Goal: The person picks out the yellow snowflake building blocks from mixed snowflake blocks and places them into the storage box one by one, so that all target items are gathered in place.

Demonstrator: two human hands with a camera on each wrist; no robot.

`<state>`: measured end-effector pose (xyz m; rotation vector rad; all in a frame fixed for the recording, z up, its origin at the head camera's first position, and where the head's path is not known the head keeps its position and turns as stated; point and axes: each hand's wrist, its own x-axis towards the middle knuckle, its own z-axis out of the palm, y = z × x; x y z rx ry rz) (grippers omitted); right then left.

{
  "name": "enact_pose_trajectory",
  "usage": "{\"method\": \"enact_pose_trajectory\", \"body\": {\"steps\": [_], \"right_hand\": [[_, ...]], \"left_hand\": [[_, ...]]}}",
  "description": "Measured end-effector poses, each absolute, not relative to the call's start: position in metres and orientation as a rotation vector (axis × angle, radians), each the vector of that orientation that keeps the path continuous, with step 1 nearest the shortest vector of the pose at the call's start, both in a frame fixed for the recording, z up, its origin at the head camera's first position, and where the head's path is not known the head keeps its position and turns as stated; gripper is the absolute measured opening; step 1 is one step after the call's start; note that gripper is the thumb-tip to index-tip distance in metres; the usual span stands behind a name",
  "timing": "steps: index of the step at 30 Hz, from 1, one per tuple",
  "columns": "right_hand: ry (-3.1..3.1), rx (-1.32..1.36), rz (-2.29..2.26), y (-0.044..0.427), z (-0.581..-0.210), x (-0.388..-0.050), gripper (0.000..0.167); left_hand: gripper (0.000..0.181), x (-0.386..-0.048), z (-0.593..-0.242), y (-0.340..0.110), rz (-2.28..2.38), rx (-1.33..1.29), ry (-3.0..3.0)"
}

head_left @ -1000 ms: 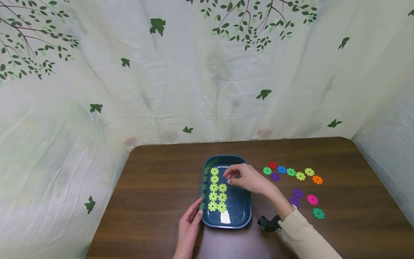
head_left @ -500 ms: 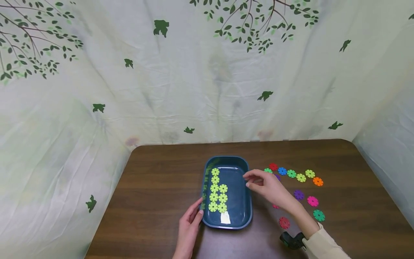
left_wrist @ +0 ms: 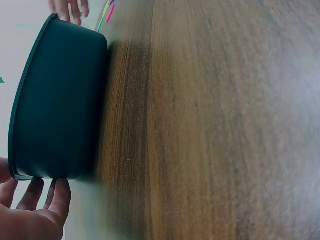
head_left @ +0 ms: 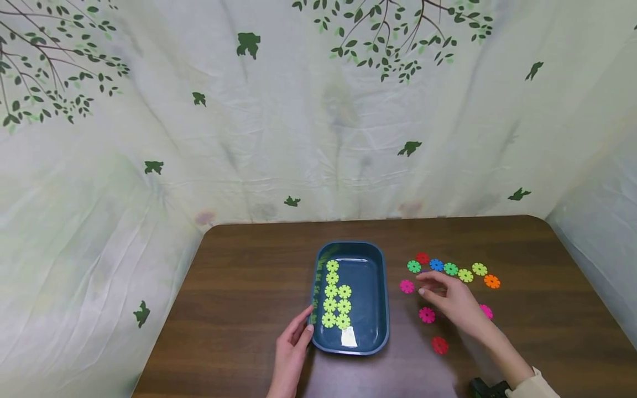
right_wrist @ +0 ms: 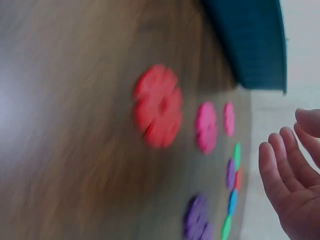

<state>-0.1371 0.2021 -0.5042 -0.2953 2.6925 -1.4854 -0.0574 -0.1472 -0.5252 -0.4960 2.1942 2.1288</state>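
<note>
A dark blue tray (head_left: 367,331) stands on the table with several yellow notched flower-shaped discs (head_left: 330,291) in two columns along its left side. At the tray's left rim, my left hand (head_left: 290,348) holds on; in the left wrist view its thumb is at the rim and its fingers touch the outer wall. My right hand (head_left: 458,307) hovers above the loose discs right of the tray, fingers bent loosely, with nothing seen between them. Nearest to it are a pink disc (head_left: 407,286) and another pink disc (head_left: 426,315). The hand partly hides other discs.
A row of discs in several colours lies behind the right hand, including a blue disc (head_left: 436,265) and an orange disc (head_left: 492,282). A red disc (head_left: 440,345) lies nearer the front. The wooden table (head_left: 239,298) meets a hanging cloth (head_left: 298,138) at its back edge.
My right hand has moved right, from over the tray to above the loose discs, uncovering pink and red ones. My left hand has stayed at the tray's rim.
</note>
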Motion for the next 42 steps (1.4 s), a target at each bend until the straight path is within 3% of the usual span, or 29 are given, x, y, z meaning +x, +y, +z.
{"method": "enact_pose_trajectory", "body": {"steps": [17,42], "right_hand": [[2.898,-0.137,-1.162,0.269,-0.517,-0.136,0.030],[2.903,-0.190,-1.052,0.297,-0.520,-0.168,0.035]], "left_hand": [[0.037,-0.057,-0.527,-0.146,2.166,-0.489,2.194],[0.038,-0.057,-0.528,-0.146,2.187,-0.482,2.171]]}}
